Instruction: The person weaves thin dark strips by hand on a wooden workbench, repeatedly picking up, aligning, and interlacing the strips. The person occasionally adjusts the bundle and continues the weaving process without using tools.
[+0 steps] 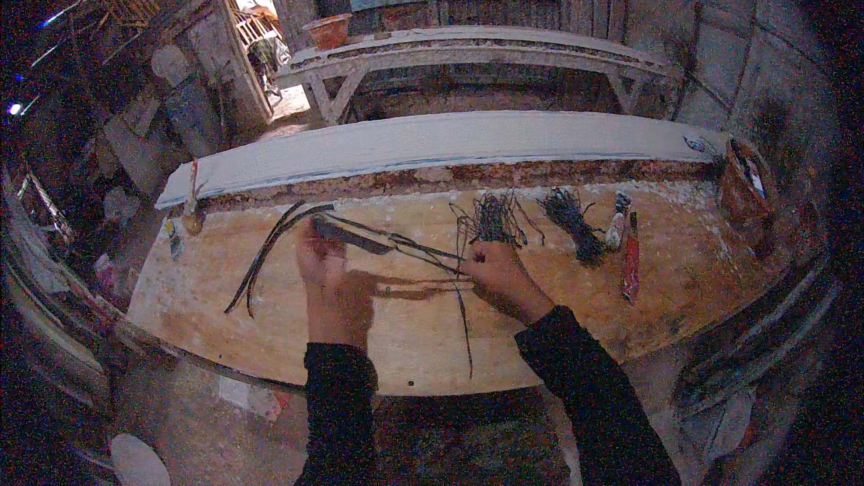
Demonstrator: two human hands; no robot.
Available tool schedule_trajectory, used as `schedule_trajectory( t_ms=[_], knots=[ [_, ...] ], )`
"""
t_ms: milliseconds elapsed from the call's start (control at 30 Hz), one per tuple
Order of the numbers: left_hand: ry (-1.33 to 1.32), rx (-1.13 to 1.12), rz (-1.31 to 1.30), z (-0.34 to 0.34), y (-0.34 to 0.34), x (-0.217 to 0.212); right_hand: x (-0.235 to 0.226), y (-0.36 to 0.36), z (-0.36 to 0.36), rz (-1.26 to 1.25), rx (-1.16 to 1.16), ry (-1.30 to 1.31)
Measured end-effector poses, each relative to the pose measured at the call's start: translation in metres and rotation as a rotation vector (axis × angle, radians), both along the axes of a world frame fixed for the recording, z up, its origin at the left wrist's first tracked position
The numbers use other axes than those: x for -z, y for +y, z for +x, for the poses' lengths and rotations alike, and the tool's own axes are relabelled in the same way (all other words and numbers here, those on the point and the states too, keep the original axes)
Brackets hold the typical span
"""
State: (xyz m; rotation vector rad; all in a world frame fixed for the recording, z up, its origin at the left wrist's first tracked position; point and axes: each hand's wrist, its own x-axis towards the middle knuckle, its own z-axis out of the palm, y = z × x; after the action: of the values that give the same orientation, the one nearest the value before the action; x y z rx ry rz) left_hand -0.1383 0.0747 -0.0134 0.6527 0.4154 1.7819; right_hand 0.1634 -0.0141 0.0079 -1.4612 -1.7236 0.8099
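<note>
Over the wooden tabletop [423, 364], my left hand [328, 261] is closed on a dark, flat, bar-like piece [362, 238]. Dark thin cords [418, 250] stretch from it to my right hand [499, 281], whose fingers pinch them. One loose end hangs below the right hand toward the table's front edge. Two dark strips [261, 261] curve down to the left of my left hand; whether they join what it holds is hidden. Just beyond my right hand lies a tangled bundle of dark cord [497, 216].
To the right are another dark cord bundle [571, 225], a small pale bundle [616, 227] and a red-handled tool [631, 261]. A brown basket [747, 184] stands at the right edge. A long white board [432, 139] runs along the back, with a bench [486, 54] beyond it.
</note>
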Motion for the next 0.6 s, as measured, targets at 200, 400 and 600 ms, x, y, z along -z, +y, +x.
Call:
schedule_trajectory(
  t_ms=[200,400,600],
  knots=[
    [-0.064,-0.14,0.09,-0.098,0.019,0.059,-0.012,0.004,-0.001,-0.19,0.061,0.001],
    [0.022,-0.235,-0.049,-0.066,0.005,0.053,0.001,0.012,0.008,-0.045,0.145,0.195],
    [0.755,-0.236,-0.061,0.059,-0.087,-0.051,0.0,0.003,0.013,-0.016,0.005,0.238]
  ],
)
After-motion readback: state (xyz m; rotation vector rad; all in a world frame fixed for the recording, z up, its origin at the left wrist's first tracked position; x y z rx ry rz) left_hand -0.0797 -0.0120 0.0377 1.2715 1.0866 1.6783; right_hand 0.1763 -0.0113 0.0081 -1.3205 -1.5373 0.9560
